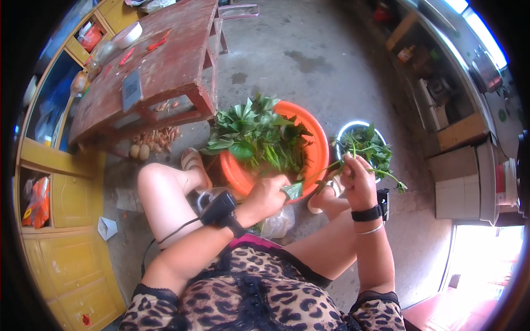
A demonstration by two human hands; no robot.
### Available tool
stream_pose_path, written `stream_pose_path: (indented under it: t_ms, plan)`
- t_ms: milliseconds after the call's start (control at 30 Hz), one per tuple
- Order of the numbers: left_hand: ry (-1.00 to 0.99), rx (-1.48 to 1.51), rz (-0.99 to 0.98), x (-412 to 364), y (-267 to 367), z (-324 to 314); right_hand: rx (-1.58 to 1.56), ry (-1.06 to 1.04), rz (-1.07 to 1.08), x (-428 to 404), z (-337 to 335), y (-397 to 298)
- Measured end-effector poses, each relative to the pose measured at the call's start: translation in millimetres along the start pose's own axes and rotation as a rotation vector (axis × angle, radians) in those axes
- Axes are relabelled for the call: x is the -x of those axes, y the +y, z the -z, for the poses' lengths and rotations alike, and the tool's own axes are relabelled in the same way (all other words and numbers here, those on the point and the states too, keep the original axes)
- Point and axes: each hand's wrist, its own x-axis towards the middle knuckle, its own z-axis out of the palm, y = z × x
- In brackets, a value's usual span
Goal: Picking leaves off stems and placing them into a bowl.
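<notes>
Between my knees stands an orange plastic basin [322, 153] heaped with leafy green stems [265, 136]. My left hand [265, 196] is at its near rim, fingers closed on a green leaf [293, 190] with a thin stem. My right hand [359, 178] pinches several thin green stems [383, 173], one upright and others reaching sideways. A stem runs from the right hand toward the leaf at the left; whether both hands hold the same stem I cannot tell. Just beyond my right hand is a smaller white-rimmed container [353, 123] with more leafy greens [372, 145].
A worn red wooden table [174, 53] stands at the upper left, bearing red chillies [158, 43] and a white bowl [127, 35]. Carrot-like roots [157, 139] lie on the floor beneath. A clear plastic bag [279, 223] lies near my lap. Yellow cabinets [74, 198] line the left.
</notes>
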Motion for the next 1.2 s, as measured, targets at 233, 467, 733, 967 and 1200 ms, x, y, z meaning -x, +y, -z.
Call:
stream_pose_path:
  t_ms: [233, 467, 733, 967, 1200]
  plan:
    - [-0.101, 0.111, 0.262, 4, -35, 0, 0.33, 0.151, 0.661, -5, 2, -3]
    - [-0.274, -0.214, 0.102, 41, -130, 10, 0.274, 0.257, 0.439, -41, 55, -45]
    - [-0.256, -0.901, 0.262, 72, -149, 5, 0.636, 0.65, 0.462, -129, 189, -63]
    - [-0.384, -0.563, 0.449, 32, -88, 33, 0.537, 0.347, 0.423, -92, 110, -38]
    - [0.115, 0.121, -0.006, 14, -24, 37, 0.621, -0.165, 0.366, -3, -13, -14]
